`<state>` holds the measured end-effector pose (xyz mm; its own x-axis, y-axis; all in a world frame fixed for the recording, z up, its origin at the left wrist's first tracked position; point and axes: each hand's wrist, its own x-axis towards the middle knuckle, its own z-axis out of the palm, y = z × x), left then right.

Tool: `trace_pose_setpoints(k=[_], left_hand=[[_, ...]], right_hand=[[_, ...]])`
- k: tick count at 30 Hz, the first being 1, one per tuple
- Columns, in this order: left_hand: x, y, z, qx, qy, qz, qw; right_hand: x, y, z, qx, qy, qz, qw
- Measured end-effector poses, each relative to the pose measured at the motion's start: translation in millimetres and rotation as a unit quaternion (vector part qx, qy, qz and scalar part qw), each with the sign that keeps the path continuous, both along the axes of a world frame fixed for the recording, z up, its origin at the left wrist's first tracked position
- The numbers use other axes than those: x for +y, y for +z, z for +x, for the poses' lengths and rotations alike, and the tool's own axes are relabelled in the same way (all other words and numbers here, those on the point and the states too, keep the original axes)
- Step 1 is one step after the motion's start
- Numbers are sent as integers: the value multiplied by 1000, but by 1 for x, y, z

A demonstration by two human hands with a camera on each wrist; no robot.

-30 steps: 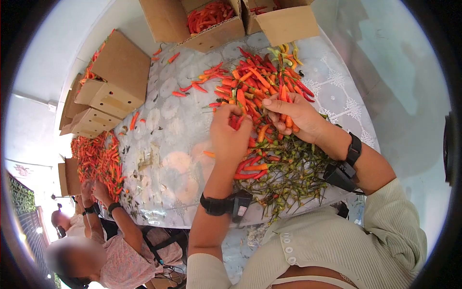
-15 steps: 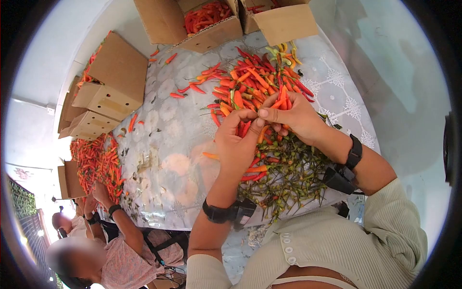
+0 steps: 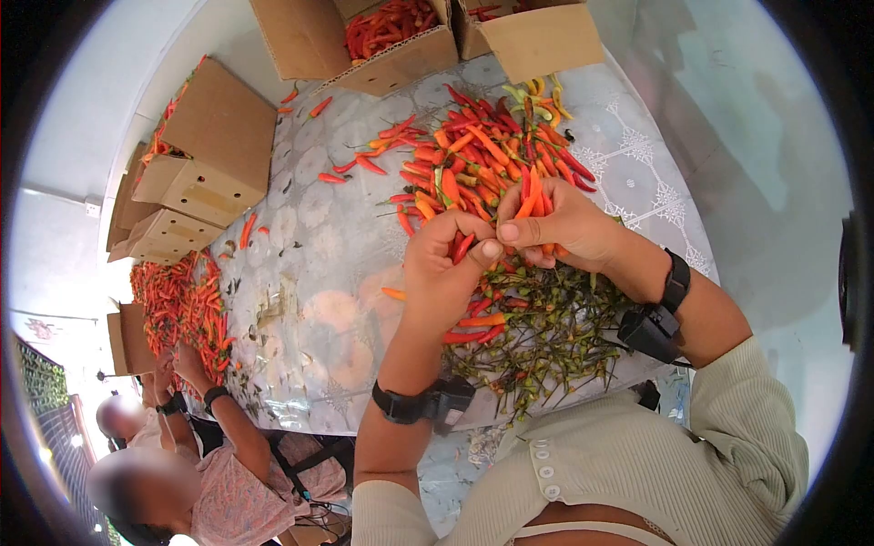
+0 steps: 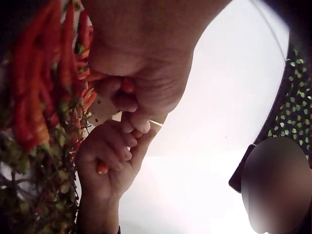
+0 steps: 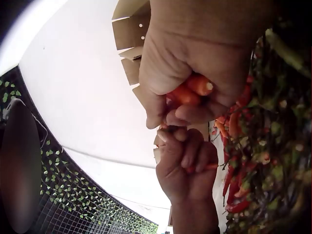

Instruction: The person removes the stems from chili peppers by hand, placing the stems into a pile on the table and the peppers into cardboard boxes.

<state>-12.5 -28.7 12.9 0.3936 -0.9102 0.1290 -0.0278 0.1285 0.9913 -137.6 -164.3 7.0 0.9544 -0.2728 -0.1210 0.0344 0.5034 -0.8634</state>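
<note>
Both hands work close together above a heap of red and orange chili peppers. In the head view my left hand has curled fingers round a red chili pepper. Several orange-red chili peppers are gripped in my right hand, their stemless ends showing in the right wrist view. The fingertips of the two hands meet in both wrist views, and what they pinch between them is mostly hidden. Just below the hands lies a pile of green stems.
Cardboard boxes with chilies stand at the table's far edge, and more boxes at the left. Beside those lies another chili heap, where a person works. Yellowish chilies lie behind the main heap.
The left hand moved from the heap to the right hand's fingertips, then drew slightly back toward the lower left. The right hand stayed nearly in place, still holding its chilies.
</note>
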Motion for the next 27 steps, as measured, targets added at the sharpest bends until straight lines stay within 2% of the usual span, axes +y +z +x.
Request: trace_pose_setpoints(k=[10,13,16,22,27], left_hand=[[1,-4,5,1,-67,-59,996],[6,3,7,82,-139,-10,987],[6,6,4,81,-142,-15,986],[7,1,9,62,-212,-27,975],[6,2,10,85,-229,-32,969]], right_hand=[[0,-1,-3,-25,85,74,993],[-1,1,-6,-40,134,87,986],[-3,-1,-6,-50,161,100,980],[-4,-4,-9,-57,202,55,976],[-1,-4,-8,-81,207,70,972]])
